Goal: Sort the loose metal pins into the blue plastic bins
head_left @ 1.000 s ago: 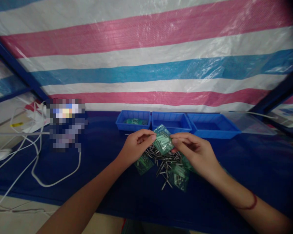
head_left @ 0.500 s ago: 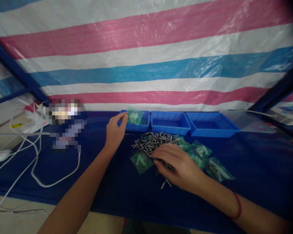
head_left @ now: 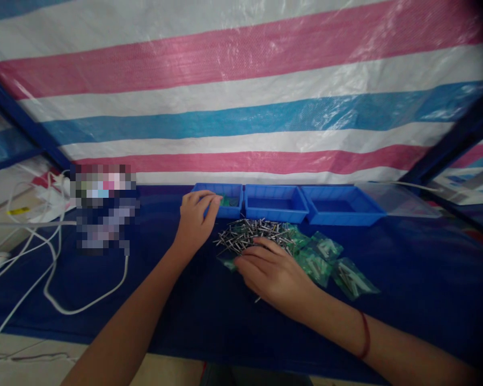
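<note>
My left hand [head_left: 199, 214] is over the near left corner of the left blue bin [head_left: 201, 186], its fingers stretched forward and thumb apart. A green plastic bag [head_left: 228, 201] lies in that bin beside the fingertips. My right hand [head_left: 271, 273] is low over the table, fingers bent down onto another small green bag [head_left: 227, 262]; only a corner of it shows and the thumb is hidden. Directly beyond this hand spreads a pile of thin metal pins [head_left: 249, 233]. More green bags with parts inside, such as one bag [head_left: 354, 279], lie to its right.
A middle blue bin [head_left: 276, 214] and a right blue bin [head_left: 338, 217] stand in the row at the back. A clear plastic sheet [head_left: 402, 201] is beside them. White cables [head_left: 60, 308] loop over the left side. A striped tarp [head_left: 241, 126] hangs behind.
The green bag at my left hand has gone down into the left bin, and those fingers have loosened. My right hand has moved left from the pins onto the nearer green bag.
</note>
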The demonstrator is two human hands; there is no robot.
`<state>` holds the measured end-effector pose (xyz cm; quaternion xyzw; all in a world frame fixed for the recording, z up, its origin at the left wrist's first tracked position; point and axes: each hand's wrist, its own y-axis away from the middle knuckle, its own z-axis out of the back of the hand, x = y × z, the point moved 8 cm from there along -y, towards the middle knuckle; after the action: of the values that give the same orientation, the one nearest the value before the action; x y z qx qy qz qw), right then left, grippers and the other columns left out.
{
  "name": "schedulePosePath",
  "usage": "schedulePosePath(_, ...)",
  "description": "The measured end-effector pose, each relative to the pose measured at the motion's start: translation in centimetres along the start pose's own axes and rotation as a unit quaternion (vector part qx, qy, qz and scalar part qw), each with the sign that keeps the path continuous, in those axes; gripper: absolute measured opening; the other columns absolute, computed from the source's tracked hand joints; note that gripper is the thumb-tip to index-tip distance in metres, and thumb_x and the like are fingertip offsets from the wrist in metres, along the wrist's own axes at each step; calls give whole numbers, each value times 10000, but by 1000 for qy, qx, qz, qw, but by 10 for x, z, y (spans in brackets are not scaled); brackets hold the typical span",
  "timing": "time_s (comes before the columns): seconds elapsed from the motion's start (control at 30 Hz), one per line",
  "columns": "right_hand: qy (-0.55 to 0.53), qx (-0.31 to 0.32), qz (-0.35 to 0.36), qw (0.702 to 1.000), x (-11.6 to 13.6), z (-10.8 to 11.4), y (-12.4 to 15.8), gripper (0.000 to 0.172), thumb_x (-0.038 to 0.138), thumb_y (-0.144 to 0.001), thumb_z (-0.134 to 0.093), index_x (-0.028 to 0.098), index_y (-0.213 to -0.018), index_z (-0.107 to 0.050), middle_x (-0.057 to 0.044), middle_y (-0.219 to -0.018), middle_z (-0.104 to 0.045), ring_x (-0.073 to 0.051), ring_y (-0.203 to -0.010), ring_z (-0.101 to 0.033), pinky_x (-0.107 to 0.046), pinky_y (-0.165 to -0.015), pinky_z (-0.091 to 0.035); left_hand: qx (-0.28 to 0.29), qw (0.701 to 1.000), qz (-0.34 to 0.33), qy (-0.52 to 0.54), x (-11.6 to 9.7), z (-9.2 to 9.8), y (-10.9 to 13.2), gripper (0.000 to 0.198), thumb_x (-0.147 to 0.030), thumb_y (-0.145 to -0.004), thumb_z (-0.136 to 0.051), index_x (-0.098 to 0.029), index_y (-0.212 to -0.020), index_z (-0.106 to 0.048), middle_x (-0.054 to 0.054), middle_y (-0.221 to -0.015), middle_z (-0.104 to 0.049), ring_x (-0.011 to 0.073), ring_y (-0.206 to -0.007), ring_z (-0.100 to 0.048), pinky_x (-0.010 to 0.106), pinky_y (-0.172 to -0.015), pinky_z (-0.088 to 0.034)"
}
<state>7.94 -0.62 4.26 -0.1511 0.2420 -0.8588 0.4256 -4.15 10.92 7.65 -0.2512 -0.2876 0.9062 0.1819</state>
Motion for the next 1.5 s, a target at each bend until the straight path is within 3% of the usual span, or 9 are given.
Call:
schedulePosePath(0.1, -25, -55, -83, 995, -23, 17, 4, 222, 165, -933, -412, 171, -972, -631, -87, -854, -703, -193, -794, -640, -370, -831, -479, 39, 991, -55, 117, -22, 4, 4, 348, -304, -966, -353, -188, -973, -682, 63, -994, -670, 192, -999, -573, 331, -940, -396)
schedulePosePath(0.2, -95, -93, -214, 968, -57, 30, 15, 249, 256, -959, -386, 173, -1047, -603, -82, -874, -696, -193, -751, -650, -314, -692, -488, 132, 966, -78, 208, -42, -1, 13, 356, -311, -965, -345, -170, -955, -672, 55, -912, -684, 168, -868, -616, 279, -816, -445)
schedulePosePath(0.33, -198, -103, -291, 930, -81, 30, 25, 263, 318, -953, -392, 211, -1005, -627, -33, -798, -680, -176, -671, -639, -289, -634, -469, 226, 948, -68, 215, -56, -18, 26, 235, -333, -904, -493, -177, -885, -668, 3, -768, -666, 120, -652, -573, 226, -643, -416)
schedulePosePath(0.53, -387, -121, -359, 841, -95, 18, 34, 258, 428, -877, -530, 189, -924, -616, -12, -703, -651, -140, -616, -598, -260, -576, -468, 195, 940, 55, 273, -41, -34, 29, 265, -377, -894, -497, -163, -826, -638, -25, -651, -591, 107, -589, -519, 209, -571, -389)
schedulePosePath(0.83, -449, -124, -369, 804, -100, 17, 35, 290, 418, -879, -525, 182, -722, -585, 5, -621, -586, -98, -545, -546, -224, -502, -459, 213, 894, 148, 366, -35, -48, 37, 311, -445, -860, -534, -161, -743, -583, -59, -512, -490, 84, -471, -459, 199, -498, -356)
schedulePosePath(0.97, -487, -150, -390, 767, -103, 13, 39, 282, 440, -831, -592, 162, -862, -625, -15, -684, -647, -113, -518, -606, -234, -453, -494, 198, 884, 159, 392, -37, -48, 37, 318, -454, -857, -536, -155, -781, -613, -29, -565, -570, 105, -533, -528, 215, -553, -413)
schedulePosePath(1.1, -524, -170, -409, 728, -105, 10, 42, 354, 443, -789, -649, 155, -996, -652, -75, -844, -722, -167, -623, -693, -286, -535, -574, 168, 876, 167, 421, -37, -44, 35, 308, -425, -875, -517, -148, -895, -651, 38, -769, -692, 160, -744, -640, 254, -701, -482)
schedulePosePath(1.23, -527, -180, -398, 729, -104, 11, 41, 293, 410, -790, -659, 169, -956, -681, -59, -804, -729, -180, -718, -707, -305, -626, -597, 158, 880, 159, 418, -35, -43, 35, 290, -411, -867, -537, -153, -931, -653, 38, -812, -699, 165, -782, -654, 260, -734, -498)
schedulePosePath(1.5, -436, -212, -374, 791, -105, 15, 42, 193, 375, -752, -687, 193, -808, -658, -22, -715, -695, -142, -609, -655, -310, -638, -579, 142, 910, 104, 374, -36, -47, 38, 169, -295, -802, -636, -174, -920, -648, 52, -934, -701, 163, -837, -656, 262, -759, -504)
